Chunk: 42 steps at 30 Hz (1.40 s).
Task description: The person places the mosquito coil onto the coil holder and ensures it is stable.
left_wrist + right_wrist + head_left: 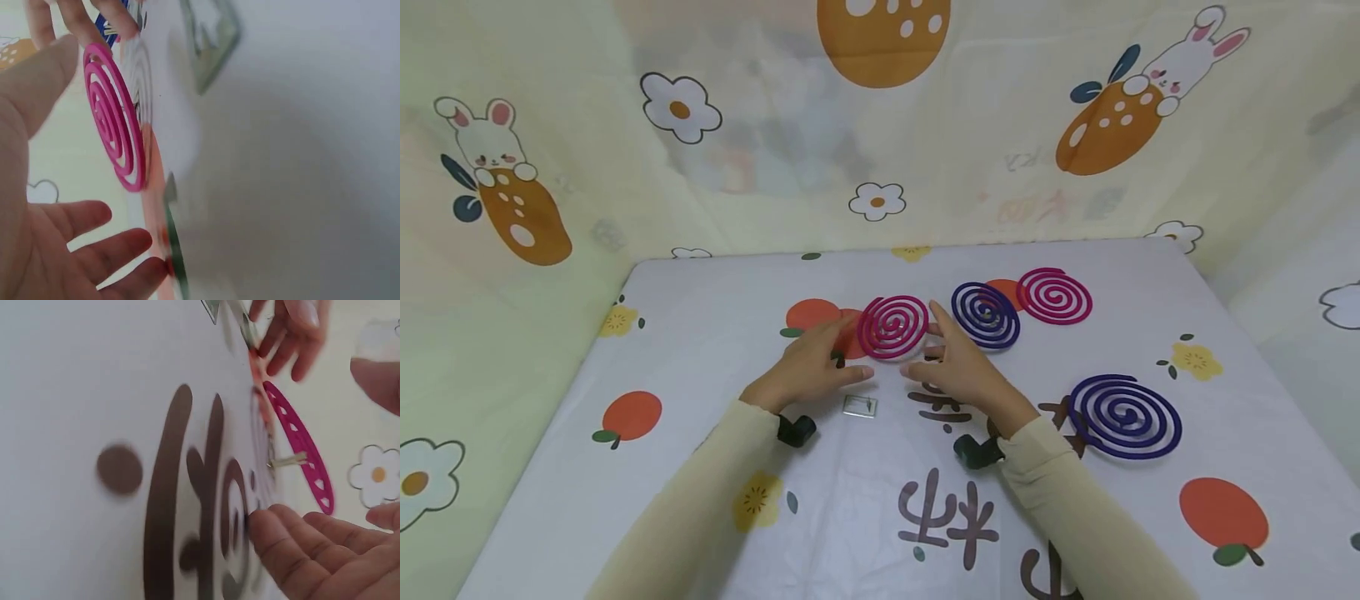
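Observation:
A pink mosquito coil [892,326] lies level between both hands. In the right wrist view its pink spiral [300,447] is raised above the cloth on a thin metal stem [287,460]. My left hand [811,367] is at its left side, fingers spread and relaxed. On the right side my right hand [964,367] has its fingers extended close to the rim; contact cannot be told. Neither hand grips anything. In front of the coil, a small metal stand [859,406] with a raised point lies on the cloth.
A dark blue coil [986,316] sits just right of my right hand, with metal showing at its centre. Behind it to the right is another pink coil [1054,297]. A larger dark blue coil [1125,417] lies nearer, at the right. Patterned cloth [685,333] covers the table.

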Tool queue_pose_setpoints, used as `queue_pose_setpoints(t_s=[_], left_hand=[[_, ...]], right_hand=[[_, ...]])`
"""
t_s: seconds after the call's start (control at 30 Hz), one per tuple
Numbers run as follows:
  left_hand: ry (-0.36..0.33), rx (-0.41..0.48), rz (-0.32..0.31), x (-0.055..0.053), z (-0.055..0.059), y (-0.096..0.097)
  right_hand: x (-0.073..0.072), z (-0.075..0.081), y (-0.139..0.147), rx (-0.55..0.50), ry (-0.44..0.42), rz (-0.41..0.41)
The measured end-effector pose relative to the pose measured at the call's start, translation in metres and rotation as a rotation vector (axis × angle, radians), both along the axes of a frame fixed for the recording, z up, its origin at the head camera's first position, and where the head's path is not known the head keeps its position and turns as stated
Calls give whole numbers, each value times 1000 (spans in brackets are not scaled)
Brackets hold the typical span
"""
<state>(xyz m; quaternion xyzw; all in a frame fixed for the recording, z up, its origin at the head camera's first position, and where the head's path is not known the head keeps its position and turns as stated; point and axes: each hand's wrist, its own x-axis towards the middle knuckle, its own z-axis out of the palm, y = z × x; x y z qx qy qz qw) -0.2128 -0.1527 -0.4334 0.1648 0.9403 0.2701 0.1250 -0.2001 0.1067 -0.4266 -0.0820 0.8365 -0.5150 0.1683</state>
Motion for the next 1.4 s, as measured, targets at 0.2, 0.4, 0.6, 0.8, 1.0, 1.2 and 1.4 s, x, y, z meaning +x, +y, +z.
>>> queue_pose_setpoints(t_s=[0.2,0.4,0.6,0.8,1.0,1.2,1.4], left_hand=[[-19,-5,-19,22,1,-13],[40,29,-75,36,1,-16],[147,22,-119,38,-5,-14],[161,28,-135,34,-14,-9],[188,89,-185,32,-17,-3],[177,99,-212,33,-17,4],[165,70,-229,36,-16,12]], right_hand=[[22,16,29,103,80,44],[17,35,72,252,159,20],[-33,25,126,455,130,-52],[-67,17,168,576,37,-161],[-85,19,179,639,-81,-263],[-92,13,176,720,-131,-349],[-95,11,177,754,-135,-377]])
